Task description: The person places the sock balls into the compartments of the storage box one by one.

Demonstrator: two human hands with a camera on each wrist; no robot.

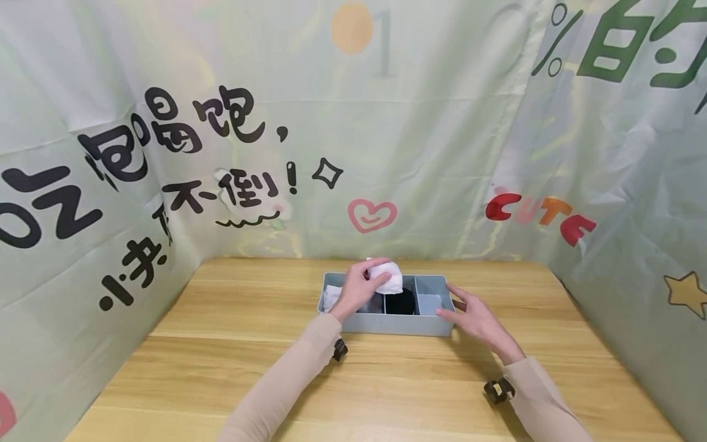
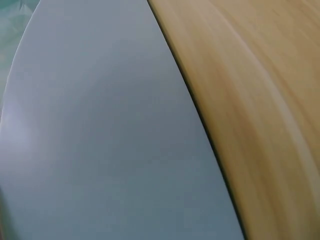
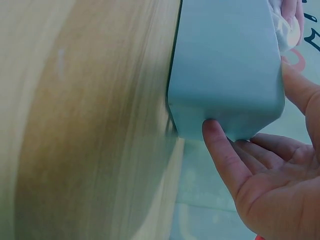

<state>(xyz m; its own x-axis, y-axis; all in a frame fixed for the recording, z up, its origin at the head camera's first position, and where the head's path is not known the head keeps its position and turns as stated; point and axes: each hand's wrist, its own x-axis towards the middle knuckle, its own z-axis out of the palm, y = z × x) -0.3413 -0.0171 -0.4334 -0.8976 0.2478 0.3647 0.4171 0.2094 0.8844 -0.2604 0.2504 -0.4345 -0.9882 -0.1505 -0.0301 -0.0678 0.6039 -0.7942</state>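
Observation:
A blue-grey divided storage box [image 1: 405, 325] stands on the table, shown close up in the left wrist view. Above its middle, my left hand [image 1: 356, 288] pinches a small bundled white cloth [image 1: 392, 281] between thumb and fingers; its exact kind cannot be told. My right hand [image 1: 476, 318] holds the box's right end, thumb at the front rim and fingers round the end wall; its fingers [image 3: 225, 160] touch that wall in the right wrist view. Black cloth [image 1: 400, 302] fills one compartment. Whitish cloth [image 1: 331, 296] and grey cloth [image 1: 372, 304] lie farther left, partly hidden by my left hand.
The wooden table [image 1: 232, 362] extends around the box. A printed fabric backdrop [image 1: 442, 153] rises behind it and on both sides. Dark wrist cameras [image 1: 499, 390] are worn at both sleeves. The rightmost compartment's pale floor [image 1: 431, 302] shows.

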